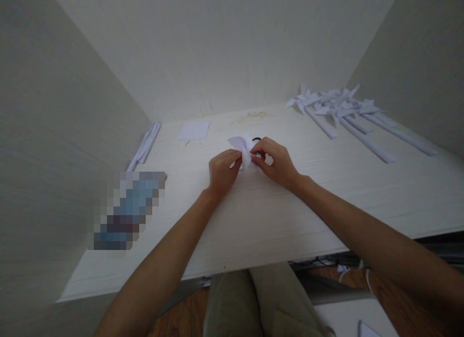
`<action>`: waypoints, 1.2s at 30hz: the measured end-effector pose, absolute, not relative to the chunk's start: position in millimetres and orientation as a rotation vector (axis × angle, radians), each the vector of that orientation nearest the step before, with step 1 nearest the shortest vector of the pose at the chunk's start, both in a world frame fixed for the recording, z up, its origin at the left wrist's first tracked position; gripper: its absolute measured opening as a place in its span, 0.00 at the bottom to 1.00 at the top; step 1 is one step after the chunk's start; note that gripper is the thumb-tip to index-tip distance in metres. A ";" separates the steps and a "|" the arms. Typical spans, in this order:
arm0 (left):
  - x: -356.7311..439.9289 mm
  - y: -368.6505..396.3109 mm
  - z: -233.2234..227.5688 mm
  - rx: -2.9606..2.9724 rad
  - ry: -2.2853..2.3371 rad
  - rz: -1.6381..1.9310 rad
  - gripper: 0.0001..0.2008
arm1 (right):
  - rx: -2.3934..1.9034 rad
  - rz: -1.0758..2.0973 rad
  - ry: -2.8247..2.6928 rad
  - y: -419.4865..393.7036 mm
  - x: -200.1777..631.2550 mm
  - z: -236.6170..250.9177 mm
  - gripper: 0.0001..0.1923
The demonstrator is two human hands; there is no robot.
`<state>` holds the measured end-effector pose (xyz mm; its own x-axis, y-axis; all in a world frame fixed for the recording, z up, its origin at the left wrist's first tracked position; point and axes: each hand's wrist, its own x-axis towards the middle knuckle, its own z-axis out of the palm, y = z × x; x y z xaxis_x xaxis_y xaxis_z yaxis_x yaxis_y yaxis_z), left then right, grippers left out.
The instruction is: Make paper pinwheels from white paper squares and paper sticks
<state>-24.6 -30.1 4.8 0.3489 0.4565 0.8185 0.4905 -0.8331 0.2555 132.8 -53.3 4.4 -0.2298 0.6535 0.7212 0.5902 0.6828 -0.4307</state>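
Over the middle of the white table, my left hand [223,171] pinches the left side of a white paper pinwheel [245,146] with bent, curling blades. My right hand [277,162] is closed at the pinwheel's right side, thumb and fingertips pressed towards its centre. Whether something small sits between the right fingertips cannot be made out. Just behind the right fingers shows a black curved loop [256,139], mostly hidden by the hand and the paper.
Finished-looking paper pinwheels [339,105] on rolled paper sticks [366,139] lie at the back right. More paper rolls [147,146] rest along the left wall. A square paper sheet [195,130] and yellowish bits [256,114] lie at the back. A pixelated object [130,211] is at the left.
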 end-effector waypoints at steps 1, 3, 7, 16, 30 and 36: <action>-24.5 -30.2 4.7 -2.555 -0.904 -1.520 0.08 | -0.980 0.071 -1.924 -53.3 132.9 4.3 0.01; -24.7 -30.2 4.5 -2.568 -0.916 -1.497 0.08 | -0.994 0.047 -1.944 -53.1 133.1 4.2 0.01; -24.8 -29.0 3.5 -2.581 -0.899 -1.464 0.07 | -1.014 0.005 -1.986 -53.0 133.0 4.2 0.02; -25.3 -27.6 1.5 -2.615 -0.913 -1.394 0.08 | -1.037 -0.098 -2.040 -53.7 131.7 5.2 0.06; -25.4 -24.7 -2.3 -2.619 -0.945 -1.309 0.07 | -1.250 -0.375 -2.159 -53.4 127.8 5.7 0.06; -25.6 -25.9 -0.1 -2.707 -0.956 -1.287 0.08 | -1.286 -0.364 -2.174 -53.2 126.7 6.9 0.07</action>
